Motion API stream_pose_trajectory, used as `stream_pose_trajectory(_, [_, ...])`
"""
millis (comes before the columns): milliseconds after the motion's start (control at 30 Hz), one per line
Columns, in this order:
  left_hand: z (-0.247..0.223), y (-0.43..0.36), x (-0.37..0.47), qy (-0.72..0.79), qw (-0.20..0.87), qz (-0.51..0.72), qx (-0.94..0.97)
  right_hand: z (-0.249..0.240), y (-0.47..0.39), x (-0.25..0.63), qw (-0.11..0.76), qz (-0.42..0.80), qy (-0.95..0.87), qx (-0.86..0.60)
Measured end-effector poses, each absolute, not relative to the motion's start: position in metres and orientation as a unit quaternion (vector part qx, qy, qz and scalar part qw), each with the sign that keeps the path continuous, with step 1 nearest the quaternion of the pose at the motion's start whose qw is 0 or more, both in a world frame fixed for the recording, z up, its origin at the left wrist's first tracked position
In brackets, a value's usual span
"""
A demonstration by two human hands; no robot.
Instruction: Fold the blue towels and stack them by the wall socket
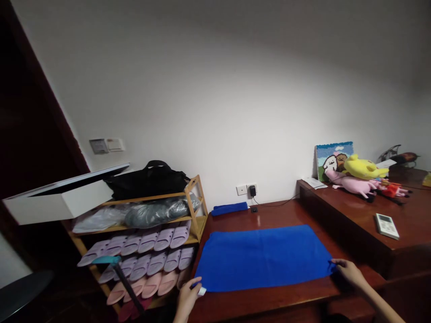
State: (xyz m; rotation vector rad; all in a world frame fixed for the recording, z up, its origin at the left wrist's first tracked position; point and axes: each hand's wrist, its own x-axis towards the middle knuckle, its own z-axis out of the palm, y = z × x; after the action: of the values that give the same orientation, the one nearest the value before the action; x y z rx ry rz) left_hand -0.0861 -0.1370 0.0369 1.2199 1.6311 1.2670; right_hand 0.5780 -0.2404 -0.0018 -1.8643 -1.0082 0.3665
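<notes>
A blue towel [262,258] lies spread out on the dark red wooden table [242,305], nearly flat, with a faint crease down its middle. At its near left corner is my left hand [187,297], its fingers closed on the edge beside a small white tag [201,291]. My right hand [350,272] pinches the near right corner, where the fabric bunches a little between thumb and fingers. Against the wall behind lies a second blue towel [230,208], folded into a narrow strip.
Left stands a wooden shoe rack [197,224] holding several slippers [148,240], a black bag [148,179] and an open white box [63,204]. A raised surface at right bears plush toys [363,168] and a white remote [387,225]. A plugged-in charger [252,191] trails a cable.
</notes>
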Motion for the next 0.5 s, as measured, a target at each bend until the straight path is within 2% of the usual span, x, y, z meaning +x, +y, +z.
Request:
stream_pose_trajectory(100, [0.031, -0.136, -0.097, 0.66, 0.253, 0.443, 0.551, -0.006, -0.246, 0.586, 0.453, 0.197, -0.431, -0.756])
stream_pose_trajectory(200, [0.027, -0.145, -0.1, 0.677, 0.195, 0.417, 0.574, -0.007, -0.255, 0.59, 0.451, 0.188, -0.434, -0.757])
stream_pose_trajectory(400, [0.024, -0.168, -0.095, 0.698, 0.216, 0.413, 0.543, -0.004, -0.271, 0.592, 0.448, 0.165, -0.449, -0.755])
stream_pose_trajectory(500, [0.023, -0.173, -0.098, 0.703, 0.209, 0.407, 0.545, -0.006, -0.275, 0.596, 0.433, 0.096, -0.45, -0.775])
